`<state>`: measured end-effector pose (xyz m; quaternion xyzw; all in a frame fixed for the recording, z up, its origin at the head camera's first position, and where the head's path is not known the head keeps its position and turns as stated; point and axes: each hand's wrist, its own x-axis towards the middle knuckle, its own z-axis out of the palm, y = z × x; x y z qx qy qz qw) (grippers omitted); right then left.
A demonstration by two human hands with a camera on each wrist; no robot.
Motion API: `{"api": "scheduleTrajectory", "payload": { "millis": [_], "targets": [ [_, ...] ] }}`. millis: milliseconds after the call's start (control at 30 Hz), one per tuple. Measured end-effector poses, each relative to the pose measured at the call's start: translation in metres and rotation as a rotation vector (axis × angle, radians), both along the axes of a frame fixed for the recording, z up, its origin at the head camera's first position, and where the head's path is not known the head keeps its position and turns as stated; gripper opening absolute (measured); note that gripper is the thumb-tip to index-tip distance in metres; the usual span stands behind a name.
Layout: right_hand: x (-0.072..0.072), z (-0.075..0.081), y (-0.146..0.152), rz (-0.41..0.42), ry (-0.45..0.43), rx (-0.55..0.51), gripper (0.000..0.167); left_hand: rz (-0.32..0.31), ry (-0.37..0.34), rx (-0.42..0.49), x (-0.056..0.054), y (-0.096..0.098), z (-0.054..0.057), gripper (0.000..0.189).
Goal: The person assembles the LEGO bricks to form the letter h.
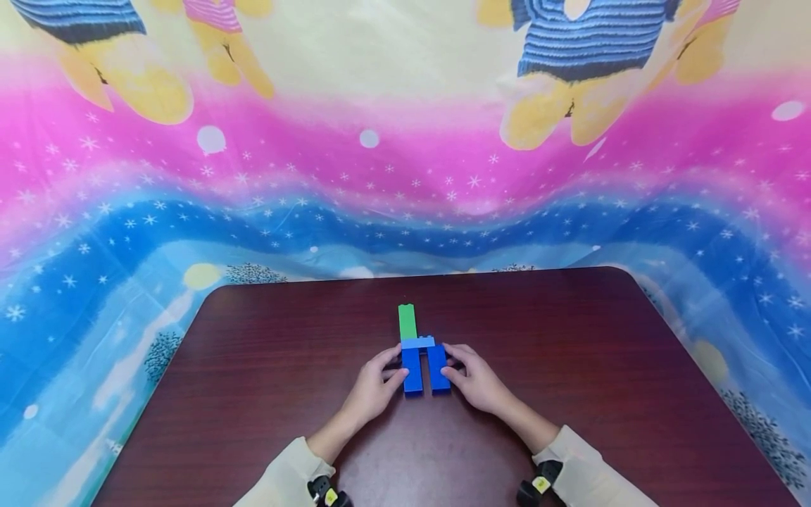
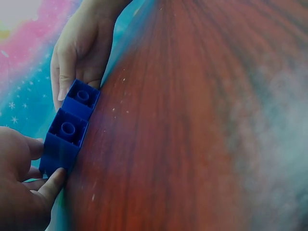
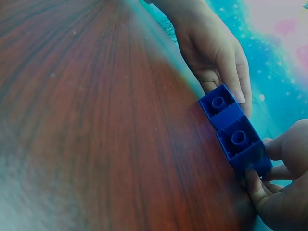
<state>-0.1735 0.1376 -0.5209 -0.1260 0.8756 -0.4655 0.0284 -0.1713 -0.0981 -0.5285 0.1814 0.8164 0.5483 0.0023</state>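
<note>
Two dark blue toy building blocks stand side by side with a narrow gap between them, the left blue block (image 1: pixel 412 372) and the right blue block (image 1: pixel 438 370). A light blue brick (image 1: pixel 418 343) spans their far ends, and a green block (image 1: pixel 407 321) extends beyond its left part. My left hand (image 1: pixel 370 389) pinches the left blue block at its outer side with thumb and fingers. On the opposite side, my right hand (image 1: pixel 478 384) pinches the right blue block. Both wrist views show hollow block ends with a round tube inside; the green block is hidden there.
The dark reddish-brown wooden table (image 1: pixel 285 338) has rounded far corners. A colourful printed cloth (image 1: pixel 380 183) with snowflakes and cartoon figures hangs behind and around it. Black wrist devices (image 1: pixel 540 484) sit at both cream sleeves.
</note>
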Motion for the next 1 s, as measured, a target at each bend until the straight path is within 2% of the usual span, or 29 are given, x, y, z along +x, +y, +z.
{"api": "scheduleTrajectory", "payload": {
  "millis": [133, 633, 833, 1000],
  "targets": [
    [0.0, 0.0, 0.0, -0.003, -0.011, -0.007, 0.047, -0.005, 0.01, -0.006, 0.0, 0.0, 0.0, 0.047],
    [0.003, -0.001, -0.003, -0.023, 0.001, -0.01, 0.048, -0.015, -0.029, -0.048, -0.003, -0.002, 0.001, 0.047],
    [0.003, 0.001, 0.0, -0.019, -0.013, -0.034, 0.049, 0.008, -0.043, -0.021, -0.004, -0.008, 0.006, 0.046],
    [0.003, 0.005, 0.009, -0.009, 0.06, -0.059, 0.048, 0.055, -0.028, -0.009, -0.007, -0.023, 0.013, 0.044]
  ]
}}
